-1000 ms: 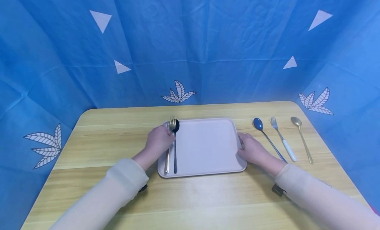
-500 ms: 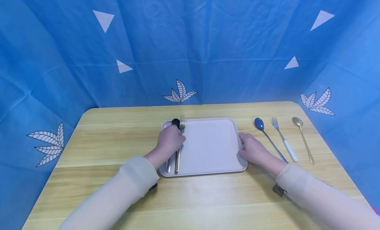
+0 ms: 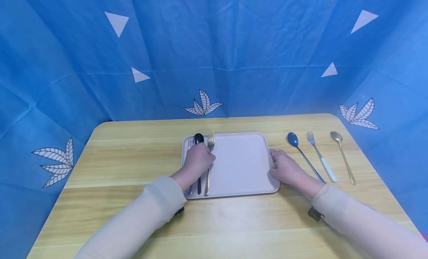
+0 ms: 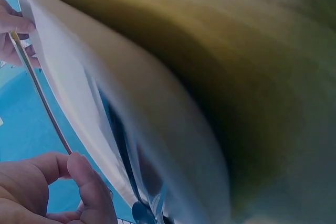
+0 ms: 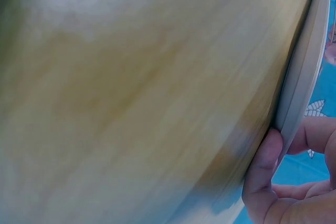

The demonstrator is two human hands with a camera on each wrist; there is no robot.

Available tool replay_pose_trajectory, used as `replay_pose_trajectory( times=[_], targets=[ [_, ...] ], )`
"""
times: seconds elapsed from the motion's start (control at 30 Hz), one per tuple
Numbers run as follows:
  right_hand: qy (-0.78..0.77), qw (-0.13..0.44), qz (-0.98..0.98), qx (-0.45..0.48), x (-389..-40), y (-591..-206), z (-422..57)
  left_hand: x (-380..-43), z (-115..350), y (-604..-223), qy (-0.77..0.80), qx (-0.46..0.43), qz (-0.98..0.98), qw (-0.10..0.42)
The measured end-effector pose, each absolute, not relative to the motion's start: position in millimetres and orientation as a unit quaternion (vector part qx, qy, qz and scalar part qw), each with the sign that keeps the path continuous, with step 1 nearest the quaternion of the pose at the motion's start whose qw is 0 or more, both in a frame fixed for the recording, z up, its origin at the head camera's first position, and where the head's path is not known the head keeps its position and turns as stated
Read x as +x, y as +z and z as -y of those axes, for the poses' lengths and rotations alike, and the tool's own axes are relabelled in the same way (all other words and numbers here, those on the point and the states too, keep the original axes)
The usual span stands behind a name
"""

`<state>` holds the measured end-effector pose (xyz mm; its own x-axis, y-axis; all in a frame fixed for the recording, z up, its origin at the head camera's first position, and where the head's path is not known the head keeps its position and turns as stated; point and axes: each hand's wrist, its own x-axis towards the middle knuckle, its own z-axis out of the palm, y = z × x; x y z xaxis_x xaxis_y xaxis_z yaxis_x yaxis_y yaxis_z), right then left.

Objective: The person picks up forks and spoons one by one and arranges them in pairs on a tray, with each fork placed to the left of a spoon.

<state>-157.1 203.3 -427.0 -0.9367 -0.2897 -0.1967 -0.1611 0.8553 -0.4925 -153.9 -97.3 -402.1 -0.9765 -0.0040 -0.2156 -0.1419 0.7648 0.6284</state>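
I see left hand [image 3: 198,158] pinching gold fork [image 3: 211,141] over tray [image 3: 240,166] — long axis near-to-far, tined end beyond hand; black spoon [image 3: 198,138] just left, partly beneath. Right hand [image 3: 285,167] pinches tray's opposite rim, farther from fork.

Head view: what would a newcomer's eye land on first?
Probably the patterned blue backdrop, filling the upper frame. Next, the pale tray on the wooden table: the left hand pinches a gold fork over its left part, the right hand grips its right edge. Then the blue spoon, white-handled fork and gold spoon, side by side right of the tray.
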Motion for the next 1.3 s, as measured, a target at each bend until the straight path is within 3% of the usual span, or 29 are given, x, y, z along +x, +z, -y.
replay_pose_trajectory(
  times=[1.3],
  targets=[
    [-0.241, 0.136, -0.954, -0.117, -158, -427, -203, -164, 72, -417, 0.321, -0.025, -0.941, 0.105]
  ],
)
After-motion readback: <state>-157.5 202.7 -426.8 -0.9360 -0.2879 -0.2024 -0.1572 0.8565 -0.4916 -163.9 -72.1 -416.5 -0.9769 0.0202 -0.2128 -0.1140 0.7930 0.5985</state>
